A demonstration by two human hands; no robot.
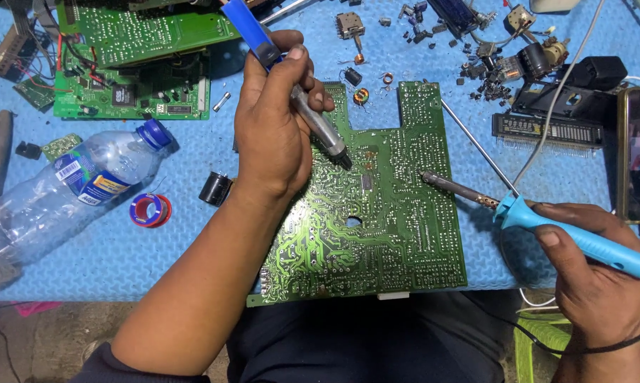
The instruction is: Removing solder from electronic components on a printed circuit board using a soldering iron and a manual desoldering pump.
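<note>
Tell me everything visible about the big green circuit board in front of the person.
The big green circuit board lies flat, solder side up, on the blue mat, its near edge at the table's front. It is stepped at the top, with a notch and a round hole near the middle. Pale traces and many solder points cover it. The left hand rests on it, pressing a desoldering pump's tip down; the soldering iron in the right hand touches it too.

Open blue bench (192,248) left of circuit board (391,234); plastic bottle (58,191), solder reel (150,211), black capacitor (215,189) crowd farther left. Loose parts (490,64) block top right.
</note>
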